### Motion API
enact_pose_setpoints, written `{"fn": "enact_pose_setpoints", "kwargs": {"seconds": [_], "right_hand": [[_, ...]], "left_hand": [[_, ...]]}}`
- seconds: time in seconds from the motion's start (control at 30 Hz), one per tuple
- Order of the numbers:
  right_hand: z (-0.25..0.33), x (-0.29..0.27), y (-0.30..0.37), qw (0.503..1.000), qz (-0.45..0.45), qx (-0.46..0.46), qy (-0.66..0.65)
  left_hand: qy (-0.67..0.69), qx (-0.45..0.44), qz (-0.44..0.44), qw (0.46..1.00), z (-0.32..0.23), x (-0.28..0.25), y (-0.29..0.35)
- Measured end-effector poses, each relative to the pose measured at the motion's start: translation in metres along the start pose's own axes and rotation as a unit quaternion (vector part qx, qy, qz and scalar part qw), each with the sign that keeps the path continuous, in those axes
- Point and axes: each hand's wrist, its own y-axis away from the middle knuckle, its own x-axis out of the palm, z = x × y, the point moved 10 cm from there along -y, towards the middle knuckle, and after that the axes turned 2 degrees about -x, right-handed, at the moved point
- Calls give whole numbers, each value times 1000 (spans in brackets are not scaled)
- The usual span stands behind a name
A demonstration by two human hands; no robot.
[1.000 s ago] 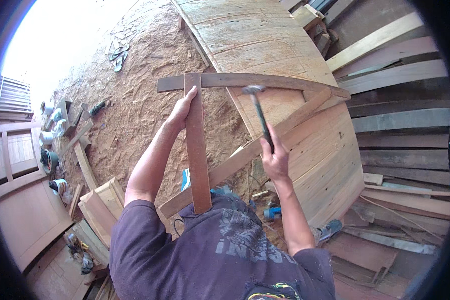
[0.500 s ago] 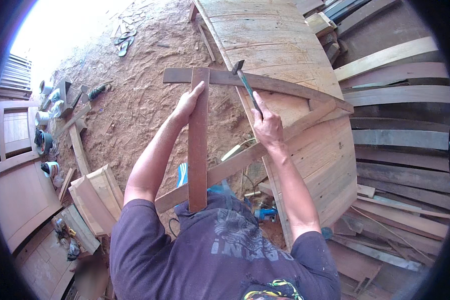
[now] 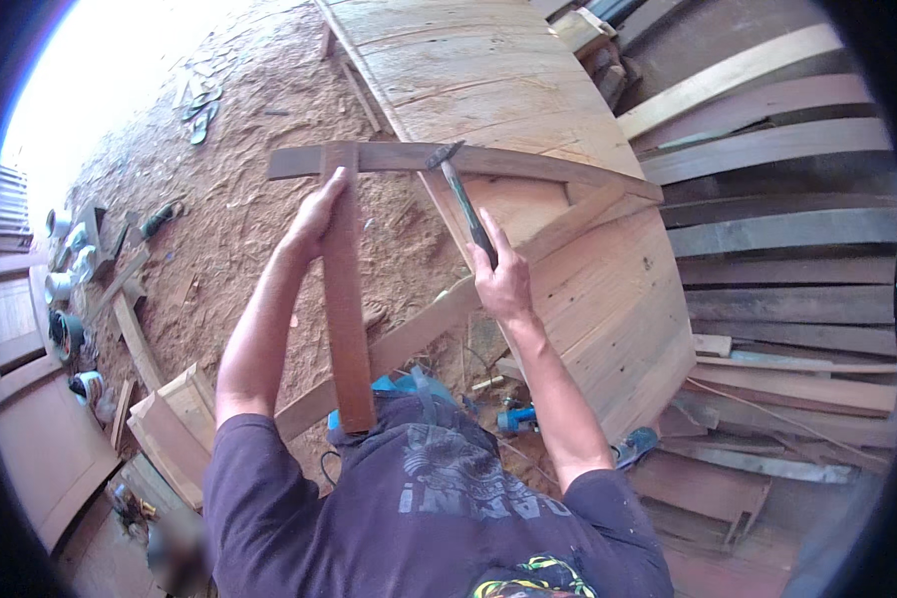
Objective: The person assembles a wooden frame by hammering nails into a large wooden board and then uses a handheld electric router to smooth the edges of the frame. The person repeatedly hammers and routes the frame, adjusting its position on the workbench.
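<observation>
My left hand [image 3: 319, 211] is wrapped around the upper part of a reddish-brown board [image 3: 347, 309], whose near end meets my shirt. The board's far end crosses a darker, slightly curved wooden rail [image 3: 538, 165]. My right hand [image 3: 504, 277] grips a hammer [image 3: 456, 189] by its dark green handle, index finger extended. The hammer's head appears over the rail, right of the crossing; whether it touches the wood I cannot tell. A lighter diagonal bar [image 3: 409, 341] passes beneath the board and joins the rail near its right end.
A large plank worktop [image 3: 468, 75] supports the frame's right side. Stacked boards [image 3: 782, 269] line the right. Wood shavings [image 3: 239, 189] cover the ground, with sandals [image 3: 201, 110] farther off. A blue power tool [image 3: 516, 419] sits near my waist. Panels [image 3: 45, 424] lean at left.
The whole scene has shifted left in the picture as my head moved. Relative to the frame, the hammer has moved right and slightly nearer. My left hand keeps its hold on the board.
</observation>
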Motion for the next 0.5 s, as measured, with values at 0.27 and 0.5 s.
{"fn": "enact_pose_setpoints", "kwargs": {"seconds": [0.27, 0.5], "right_hand": [[-40, -48, 101, 992, -78, 93, -32], [-18, -41, 91, 997, -80, 3, 0]], "left_hand": [[-39, -72, -90, 993, -1, -92, 57], [-12, -30, -98, 995, 23, -115, 71]]}}
